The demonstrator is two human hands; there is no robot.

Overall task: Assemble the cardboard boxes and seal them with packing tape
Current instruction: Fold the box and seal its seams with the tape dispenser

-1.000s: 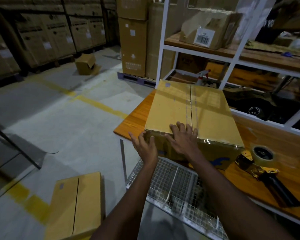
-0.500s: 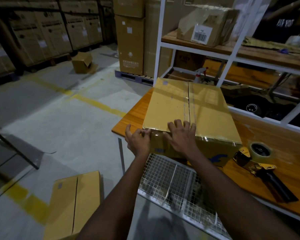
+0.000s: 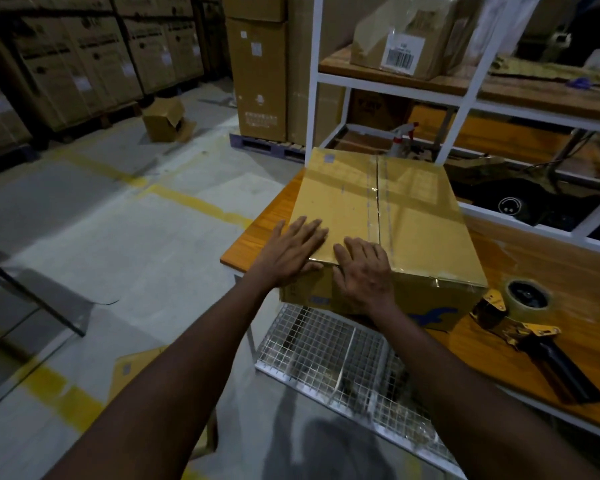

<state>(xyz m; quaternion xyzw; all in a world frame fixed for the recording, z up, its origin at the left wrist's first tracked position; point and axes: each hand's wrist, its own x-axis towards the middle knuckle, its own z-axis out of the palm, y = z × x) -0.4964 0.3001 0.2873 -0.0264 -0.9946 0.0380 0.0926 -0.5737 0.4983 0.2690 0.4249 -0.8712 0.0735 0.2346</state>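
**Both Palms Down on a Taped Carton at the Bench Corner**

Shows a wooden workbench [image 3: 551, 265] stretching off to the right of the hands, with a white shelving frame [image 3: 465, 95] rising beyond them. Puts the cardboard box [image 3: 395, 209] directly ahead of both hands on the bench's left end, flaps closed, clear tape along the centre seam, long axis running straight away from the wrists. Finds the left hand [image 3: 293, 249] spread flat, fingers straight, on the top panel at the near left corner. Finds the right hand [image 3: 364, 271] just beside it, fingers laid over the near top edge, palm against the front face, slightly left of the seam. Grips nothing with either. Suggests pressing or steadying, with the top seal apparently done. Leaves a lift or turn within reach of both, the left closer to the free corner. Places a wire-mesh tray [image 3: 326, 355] below the forearms and a flattened carton [image 3: 125, 375] on the floor, down to the left. Sets the tape dispenser [image 3: 513, 323] on the bench to the right of the right hand, just beside the box's near right corner, probably the one obstacle to sliding the box that way. Tucks a spray bottle [image 3: 405, 135] behind the box's far edge.
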